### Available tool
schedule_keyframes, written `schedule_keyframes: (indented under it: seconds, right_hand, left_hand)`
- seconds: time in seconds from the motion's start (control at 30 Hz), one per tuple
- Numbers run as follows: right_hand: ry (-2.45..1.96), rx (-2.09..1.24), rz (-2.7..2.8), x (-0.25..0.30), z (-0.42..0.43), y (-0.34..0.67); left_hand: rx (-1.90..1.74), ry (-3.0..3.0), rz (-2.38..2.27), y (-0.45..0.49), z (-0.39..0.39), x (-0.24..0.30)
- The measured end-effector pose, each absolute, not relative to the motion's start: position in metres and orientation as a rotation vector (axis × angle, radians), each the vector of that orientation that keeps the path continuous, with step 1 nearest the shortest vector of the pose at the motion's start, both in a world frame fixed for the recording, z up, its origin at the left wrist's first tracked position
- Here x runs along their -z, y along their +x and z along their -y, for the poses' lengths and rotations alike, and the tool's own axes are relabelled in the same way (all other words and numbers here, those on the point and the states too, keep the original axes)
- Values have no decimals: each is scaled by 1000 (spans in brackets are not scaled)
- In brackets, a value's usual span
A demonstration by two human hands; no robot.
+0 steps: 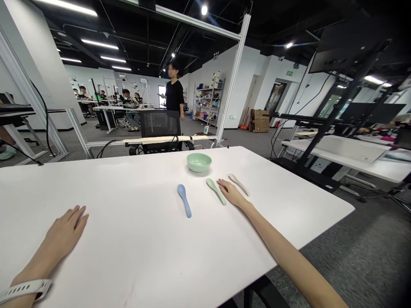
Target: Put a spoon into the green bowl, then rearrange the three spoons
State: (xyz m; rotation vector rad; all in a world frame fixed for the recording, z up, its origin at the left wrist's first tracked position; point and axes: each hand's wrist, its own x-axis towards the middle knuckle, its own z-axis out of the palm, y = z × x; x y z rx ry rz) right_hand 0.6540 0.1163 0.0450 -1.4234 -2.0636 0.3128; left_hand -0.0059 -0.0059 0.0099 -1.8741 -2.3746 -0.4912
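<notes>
My left hand (66, 229) lies flat on the left part of the white table (135, 239), fingers stretched out and holding nothing. Farther off, my right hand (230, 191) reaches between two spoons, its fingers extended and nothing visible in them. Just left of it is a green spoon (215, 191); close by on its right is a cream spoon (239, 185). A blue spoon (184, 200) rests nearer the table's middle, handle toward me. Beyond the spoons, a light green bowl (199, 163) stands upright near the far edge.
A metal frame (236, 77) rises behind the table, with a black mesh chair (160, 128) beyond the far edge. A person in black (174, 94) stands farther back. To the right are a black stand (321, 141) and another white table (346, 154).
</notes>
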Motion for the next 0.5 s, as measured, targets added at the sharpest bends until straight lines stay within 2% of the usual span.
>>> schedule_keyframes:
  seconds: [0.5]
  right_hand:
    - [-1402, -339, 2018, -46, -114, 654]
  left_hand:
    - [522, -1850, 2371, -2, 8, -13]
